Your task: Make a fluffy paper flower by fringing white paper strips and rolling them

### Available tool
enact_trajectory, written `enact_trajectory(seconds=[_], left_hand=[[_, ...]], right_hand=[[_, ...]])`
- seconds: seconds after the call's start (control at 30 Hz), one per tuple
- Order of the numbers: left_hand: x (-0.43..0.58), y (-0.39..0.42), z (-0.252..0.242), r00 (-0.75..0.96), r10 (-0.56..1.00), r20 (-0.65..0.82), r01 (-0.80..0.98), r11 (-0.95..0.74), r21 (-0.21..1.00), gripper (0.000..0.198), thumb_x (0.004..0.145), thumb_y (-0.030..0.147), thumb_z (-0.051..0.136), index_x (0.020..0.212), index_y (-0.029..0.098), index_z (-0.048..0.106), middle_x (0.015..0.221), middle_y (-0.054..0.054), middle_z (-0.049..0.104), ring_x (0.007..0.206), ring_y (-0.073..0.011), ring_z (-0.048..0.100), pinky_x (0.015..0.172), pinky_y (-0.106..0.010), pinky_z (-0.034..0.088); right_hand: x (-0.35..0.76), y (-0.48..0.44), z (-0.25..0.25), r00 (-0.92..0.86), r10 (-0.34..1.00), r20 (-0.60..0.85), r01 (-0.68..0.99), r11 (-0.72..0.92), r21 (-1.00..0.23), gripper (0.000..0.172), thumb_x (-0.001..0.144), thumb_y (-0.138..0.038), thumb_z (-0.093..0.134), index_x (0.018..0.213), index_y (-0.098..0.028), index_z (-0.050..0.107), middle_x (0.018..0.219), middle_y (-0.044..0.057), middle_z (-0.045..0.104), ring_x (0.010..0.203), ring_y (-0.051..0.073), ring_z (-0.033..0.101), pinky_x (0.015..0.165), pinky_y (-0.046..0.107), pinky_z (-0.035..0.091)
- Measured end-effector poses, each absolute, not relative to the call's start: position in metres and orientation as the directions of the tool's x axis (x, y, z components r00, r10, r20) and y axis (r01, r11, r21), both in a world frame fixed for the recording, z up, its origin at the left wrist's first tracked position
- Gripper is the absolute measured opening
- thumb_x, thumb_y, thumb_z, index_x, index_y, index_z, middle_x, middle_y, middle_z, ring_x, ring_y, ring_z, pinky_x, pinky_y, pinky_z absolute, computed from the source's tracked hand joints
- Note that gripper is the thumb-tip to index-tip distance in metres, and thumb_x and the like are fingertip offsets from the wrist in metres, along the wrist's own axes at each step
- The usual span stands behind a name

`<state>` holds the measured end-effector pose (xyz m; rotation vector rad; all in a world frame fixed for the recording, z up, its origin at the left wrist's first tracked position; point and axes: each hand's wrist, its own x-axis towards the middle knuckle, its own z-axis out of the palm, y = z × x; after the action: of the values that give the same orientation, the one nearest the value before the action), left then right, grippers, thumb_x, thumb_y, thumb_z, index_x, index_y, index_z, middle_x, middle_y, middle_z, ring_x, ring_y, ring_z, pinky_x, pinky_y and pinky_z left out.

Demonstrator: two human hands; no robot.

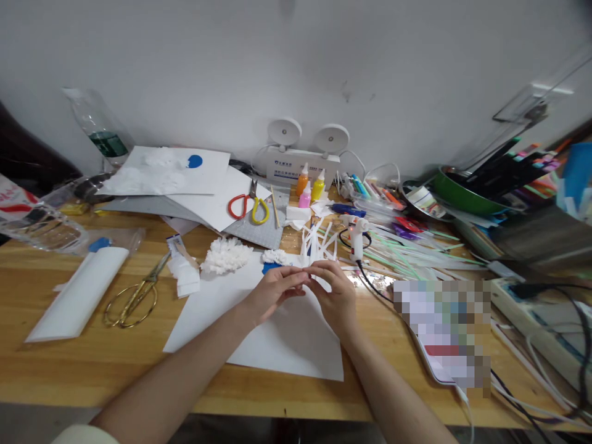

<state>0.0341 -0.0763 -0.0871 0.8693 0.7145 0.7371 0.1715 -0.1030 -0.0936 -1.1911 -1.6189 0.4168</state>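
Note:
My left hand [278, 291] and my right hand [336, 297] meet at the fingertips above a large white sheet of paper [296, 348]. Both are closed in a pinch; whatever they hold, if anything, is too small or hidden to make out. Just beyond my left hand sits a small cluster of white pieces [274, 256] on a blue shape [271, 267]. A larger ruffled white cluster [226, 256] lies to its left on the paper's edge. Thin white strips [319, 240] are heaped behind my fingertips. A white glue gun [356, 237] stands behind my right hand, its cord trailing right.
Gold-handled scissors [136, 296] and a rolled white sheet [81, 296] lie left. Red-and-yellow-handled scissors [248, 206] rest on a grey cutting mat [263, 231]. Small paint bottles [303, 184] stand behind. A phone [437, 336], cables and a power strip [527, 314] crowd the right.

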Motion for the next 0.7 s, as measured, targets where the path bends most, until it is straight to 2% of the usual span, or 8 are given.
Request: enact_trajectory(seconds=[0.07, 0.17, 0.23, 0.3, 0.37, 0.5, 0.7], left_hand=[[0.034, -0.076, -0.086, 0.505, 0.841, -0.194, -0.209, 0.338, 0.918, 0.016, 0.07, 0.03, 0.058, 0.076, 0.015, 0.061, 0.066, 0.001, 0.055, 0.063, -0.0079, 0.051, 0.068, -0.024, 0.043], [0.031, -0.077, -0.085, 0.364, 0.931, 0.037, 0.023, -0.048, 0.999, 0.017, 0.073, 0.031, 0.055, 0.079, 0.015, 0.059, 0.072, -0.002, 0.057, 0.07, -0.0116, 0.052, 0.07, -0.026, 0.041], [0.029, -0.077, -0.084, 0.336, 0.903, 0.27, 0.217, -0.353, 0.91, 0.015, 0.075, 0.029, 0.053, 0.077, 0.016, 0.059, 0.074, -0.003, 0.057, 0.073, -0.0133, 0.052, 0.072, -0.027, 0.04], [0.027, -0.077, -0.084, 0.38, 0.822, 0.424, 0.33, -0.549, 0.768, 0.012, 0.078, 0.026, 0.05, 0.077, 0.017, 0.057, 0.074, -0.003, 0.058, 0.075, -0.0139, 0.051, 0.074, -0.028, 0.038], [0.025, -0.076, -0.085, 0.426, 0.762, 0.489, 0.371, -0.639, 0.673, 0.01, 0.079, 0.024, 0.048, 0.079, 0.017, 0.056, 0.075, -0.004, 0.058, 0.076, -0.0139, 0.051, 0.073, -0.027, 0.038], [0.022, -0.073, -0.085, 0.491, 0.697, 0.523, 0.396, -0.713, 0.578, 0.009, 0.081, 0.022, 0.047, 0.081, 0.017, 0.053, 0.077, -0.004, 0.059, 0.076, -0.014, 0.051, 0.073, -0.028, 0.038], [0.019, -0.069, -0.084, 0.535, 0.673, 0.511, 0.357, -0.728, 0.585, 0.009, 0.08, 0.023, 0.047, 0.081, 0.016, 0.053, 0.076, -0.003, 0.056, 0.075, -0.0135, 0.05, 0.071, -0.027, 0.038]], right_hand=[[0.173, -0.103, -0.091, -0.003, 0.864, 0.503, 0.461, 0.448, -0.766, 0.018, 0.074, -0.022, 0.057, 0.091, -0.027, 0.062, 0.084, 0.003, 0.056, 0.082, 0.017, 0.053, 0.072, 0.031, 0.042], [0.178, -0.102, -0.087, -0.055, 0.885, 0.462, 0.42, 0.441, -0.793, 0.023, 0.074, -0.023, 0.058, 0.097, -0.027, 0.06, 0.089, 0.004, 0.055, 0.085, 0.017, 0.053, 0.075, 0.032, 0.041], [0.18, -0.102, -0.085, -0.069, 0.888, 0.455, 0.422, 0.44, -0.793, 0.021, 0.075, -0.023, 0.057, 0.094, -0.027, 0.061, 0.088, 0.004, 0.057, 0.084, 0.017, 0.053, 0.075, 0.032, 0.042], [0.182, -0.101, -0.085, -0.073, 0.886, 0.459, 0.432, 0.443, -0.786, 0.017, 0.075, -0.023, 0.057, 0.09, -0.027, 0.063, 0.084, 0.003, 0.058, 0.081, 0.017, 0.053, 0.073, 0.032, 0.042], [0.182, -0.1, -0.087, -0.065, 0.885, 0.461, 0.431, 0.441, -0.787, 0.015, 0.074, -0.022, 0.058, 0.087, -0.028, 0.064, 0.08, 0.003, 0.059, 0.078, 0.016, 0.053, 0.071, 0.031, 0.042], [0.182, -0.099, -0.09, -0.044, 0.875, 0.481, 0.417, 0.454, -0.787, 0.012, 0.072, -0.02, 0.06, 0.081, -0.027, 0.065, 0.074, 0.002, 0.06, 0.073, 0.015, 0.053, 0.068, 0.031, 0.043], [0.176, -0.102, -0.087, -0.052, 0.788, 0.613, 0.53, 0.542, -0.652, 0.01, 0.074, -0.016, 0.058, 0.078, -0.022, 0.064, 0.071, 0.003, 0.059, 0.071, 0.015, 0.052, 0.065, 0.031, 0.042]])
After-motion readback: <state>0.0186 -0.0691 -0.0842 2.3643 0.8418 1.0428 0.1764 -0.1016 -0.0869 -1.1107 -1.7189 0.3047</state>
